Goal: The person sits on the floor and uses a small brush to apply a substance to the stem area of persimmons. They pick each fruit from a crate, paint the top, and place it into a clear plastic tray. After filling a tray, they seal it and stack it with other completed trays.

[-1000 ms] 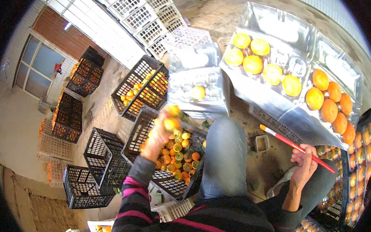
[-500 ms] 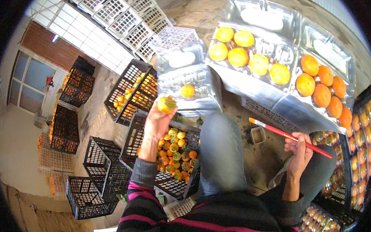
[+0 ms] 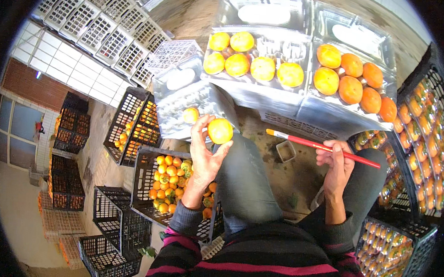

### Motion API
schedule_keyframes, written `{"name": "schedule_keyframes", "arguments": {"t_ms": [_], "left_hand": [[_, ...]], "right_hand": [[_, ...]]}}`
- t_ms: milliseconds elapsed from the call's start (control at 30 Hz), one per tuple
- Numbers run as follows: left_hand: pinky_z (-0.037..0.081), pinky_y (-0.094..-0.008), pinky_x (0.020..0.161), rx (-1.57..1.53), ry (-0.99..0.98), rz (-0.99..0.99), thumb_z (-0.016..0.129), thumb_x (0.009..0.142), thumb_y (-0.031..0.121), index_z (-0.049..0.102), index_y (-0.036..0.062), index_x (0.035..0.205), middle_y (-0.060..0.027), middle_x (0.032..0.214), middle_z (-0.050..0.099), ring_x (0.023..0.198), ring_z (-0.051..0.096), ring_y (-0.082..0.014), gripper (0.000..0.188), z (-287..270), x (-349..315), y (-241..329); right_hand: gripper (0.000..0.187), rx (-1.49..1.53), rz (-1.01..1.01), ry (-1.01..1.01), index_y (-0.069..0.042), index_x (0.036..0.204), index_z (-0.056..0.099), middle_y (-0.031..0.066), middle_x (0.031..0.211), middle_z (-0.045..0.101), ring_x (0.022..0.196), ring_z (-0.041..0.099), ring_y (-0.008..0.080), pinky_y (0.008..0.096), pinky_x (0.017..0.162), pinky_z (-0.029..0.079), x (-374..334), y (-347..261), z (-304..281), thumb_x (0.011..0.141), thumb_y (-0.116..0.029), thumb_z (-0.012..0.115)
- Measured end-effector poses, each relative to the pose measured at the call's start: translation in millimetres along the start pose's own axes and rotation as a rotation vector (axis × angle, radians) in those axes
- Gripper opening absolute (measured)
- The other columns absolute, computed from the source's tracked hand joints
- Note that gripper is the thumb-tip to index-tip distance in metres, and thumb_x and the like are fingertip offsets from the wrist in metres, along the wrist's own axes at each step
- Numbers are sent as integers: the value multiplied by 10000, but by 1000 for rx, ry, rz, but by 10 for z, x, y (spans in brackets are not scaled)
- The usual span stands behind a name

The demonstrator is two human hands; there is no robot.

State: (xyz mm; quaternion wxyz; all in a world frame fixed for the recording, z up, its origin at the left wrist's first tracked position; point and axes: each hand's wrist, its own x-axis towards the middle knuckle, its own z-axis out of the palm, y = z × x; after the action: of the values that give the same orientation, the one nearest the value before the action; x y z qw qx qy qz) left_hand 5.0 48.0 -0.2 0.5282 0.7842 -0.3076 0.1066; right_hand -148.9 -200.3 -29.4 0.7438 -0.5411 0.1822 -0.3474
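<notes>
My left hand [image 3: 205, 160] grips an orange persimmon [image 3: 220, 131] between thumb and fingers, above my knee and beside a clear plastic tray [image 3: 172, 128]. One more persimmon [image 3: 190, 115] sits in that tray. My right hand [image 3: 336, 167] holds a red-handled paintbrush [image 3: 307, 142] over my other thigh, its pale orange bristles pointing left. Ahead, a clear clamshell tray [image 3: 265, 85] and another one [image 3: 309, 100] beside it stand open, with several persimmons in each. Below my left hand is a black crate [image 3: 138, 188] of loose persimmons, some with green calyxes showing.
A small square container [image 3: 286, 151] stands on the floor between my legs. Black crates [image 3: 415, 173] of packed persimmons are stacked at right. More crates [image 3: 107, 233] stand at left, and white crates [image 3: 94, 29] line the far left. A white basket [image 3: 173, 54] is behind the trays.
My left hand has turned the persimmon, now showing its smooth orange side, and moved it toward the brush. My right hand still holds the brush. The whole view has shifted.
</notes>
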Motion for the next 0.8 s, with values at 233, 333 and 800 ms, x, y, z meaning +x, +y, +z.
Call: {"name": "schedule_keyframes", "arguments": {"t_ms": [233, 333, 800], "left_hand": [[475, -286, 834, -1255, -182, -696, 407, 896, 498, 334, 64, 1344, -109, 1146, 517, 975, 532, -187, 628, 267, -65, -12], [474, -279, 839, -1324, -215, -762, 416, 903, 472, 335, 60, 1342, -103, 1146, 521, 973, 534, -188, 607, 387, -118, -37], [476, -294, 850, -1167, -240, -755, 450, 926, 384, 357, 23, 1326, -125, 1183, 515, 984, 551, -207, 546, 492, -151, -17]], "right_hand": [[292, 175, -37, -54, 22, 929, 562, 129, 748, 630, 588, 584, 145, 246, 533, 484, -28, 9, -29, 939, -249, 456], [294, 211, -41, -124, 26, 937, 558, 133, 780, 628, 630, 592, 153, 261, 556, 492, -49, 2, -26, 941, -248, 453], [219, 171, -25, -110, 31, 905, 573, 106, 758, 635, 593, 578, 120, 240, 547, 488, -98, -27, 28, 932, -158, 465]]}}
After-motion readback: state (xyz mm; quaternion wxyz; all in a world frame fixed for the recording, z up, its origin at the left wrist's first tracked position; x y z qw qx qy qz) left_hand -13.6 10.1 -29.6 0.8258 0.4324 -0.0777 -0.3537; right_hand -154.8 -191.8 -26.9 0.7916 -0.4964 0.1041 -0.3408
